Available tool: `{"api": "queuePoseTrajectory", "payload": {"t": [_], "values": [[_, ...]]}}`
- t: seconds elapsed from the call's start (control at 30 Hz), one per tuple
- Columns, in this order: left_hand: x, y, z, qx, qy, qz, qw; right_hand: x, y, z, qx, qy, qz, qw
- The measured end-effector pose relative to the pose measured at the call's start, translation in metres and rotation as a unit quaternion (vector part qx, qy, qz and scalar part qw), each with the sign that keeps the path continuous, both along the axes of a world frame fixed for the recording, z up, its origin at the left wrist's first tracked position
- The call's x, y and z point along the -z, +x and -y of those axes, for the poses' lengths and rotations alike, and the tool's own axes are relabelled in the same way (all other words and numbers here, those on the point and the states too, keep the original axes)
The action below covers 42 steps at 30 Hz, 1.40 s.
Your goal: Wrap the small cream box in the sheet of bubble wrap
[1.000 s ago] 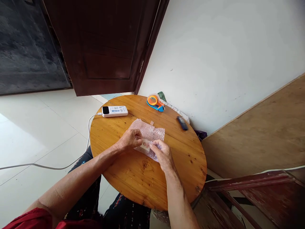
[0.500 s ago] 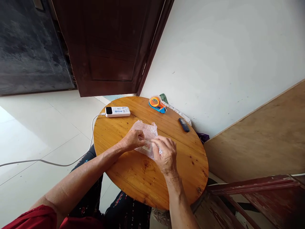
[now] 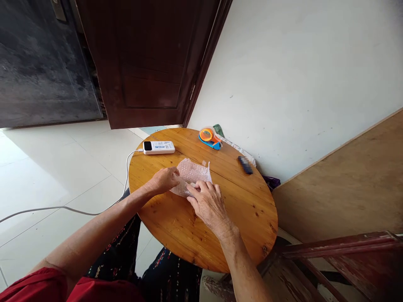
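A sheet of bubble wrap point(image 3: 193, 170) lies on the round wooden table point(image 3: 176, 226), folded over at its near side. What the fold covers, if anything, I cannot make out. My left hand point(image 3: 165, 179) pinches the wrap's left edge between thumb and fingers. On the right near part of the wrap, my right hand point(image 3: 209, 203) rests palm down, its fingers stretched out and slightly apart, pressing on the plastic.
A white power bank point(image 3: 160, 147) with a cable point(image 3: 78, 212) stands at the table's far left. Toward the back are an orange and blue tape dispenser point(image 3: 210, 139) and a dark, pixelated object point(image 3: 245, 165). A white wall point(image 3: 283, 84) borders the right.
My left hand has moved left with the wrap's edge pinched. My right hand has gone from a pinch to lying flatter on the wrap, slightly left. The near part is now folded over.
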State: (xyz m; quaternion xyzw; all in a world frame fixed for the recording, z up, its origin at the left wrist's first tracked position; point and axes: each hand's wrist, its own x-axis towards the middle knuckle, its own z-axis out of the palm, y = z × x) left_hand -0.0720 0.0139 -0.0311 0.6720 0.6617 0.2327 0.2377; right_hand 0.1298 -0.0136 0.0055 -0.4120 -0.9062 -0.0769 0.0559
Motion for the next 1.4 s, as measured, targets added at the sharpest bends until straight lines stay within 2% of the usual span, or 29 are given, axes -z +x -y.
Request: {"api": "queuePoseTrajectory", "payload": {"t": [0.17, 0.43, 0.63, 0.8, 0.97, 1.13, 1.2, 1.3, 1.33, 1.4], "values": [[-0.002, 0.000, 0.004, -0.033, -0.004, -0.050, 0.998, -0.006, -0.012, -0.005, -0.002, 0.010, 0.073, 0.997], [-0.010, -0.001, -0.002, -0.042, -0.055, -0.051, 0.996, -0.007, -0.012, -0.009, -0.013, 0.014, 0.085, 0.996], [-0.010, -0.004, -0.003, -0.045, -0.057, 0.042, 0.996, -0.008, -0.012, -0.009, -0.017, 0.010, 0.078, 0.997], [-0.010, 0.005, 0.001, -0.043, -0.070, 0.189, 0.978, -0.009, -0.010, -0.011, -0.015, -0.001, 0.075, 0.997], [-0.012, 0.028, 0.003, 0.000, -0.096, 0.319, 0.943, -0.003, -0.009, -0.013, 0.012, -0.024, 0.009, 1.000], [-0.021, 0.038, 0.004, 0.057, -0.100, 0.338, 0.934, 0.002, -0.007, -0.015, 0.041, -0.058, -0.065, 0.995], [-0.029, 0.036, 0.006, 0.119, -0.094, 0.308, 0.939, 0.000, 0.001, -0.017, 0.031, -0.092, -0.103, 0.990], [-0.036, 0.034, 0.009, 0.241, -0.048, 0.193, 0.950, -0.004, 0.024, -0.020, -0.016, -0.172, -0.196, 0.965], [-0.036, 0.035, 0.010, 0.258, -0.028, 0.153, 0.953, -0.004, 0.033, -0.021, -0.022, -0.190, -0.228, 0.955], [-0.034, 0.039, 0.012, 0.245, 0.012, 0.098, 0.964, -0.001, 0.050, -0.020, 0.009, -0.185, -0.283, 0.941]]}}
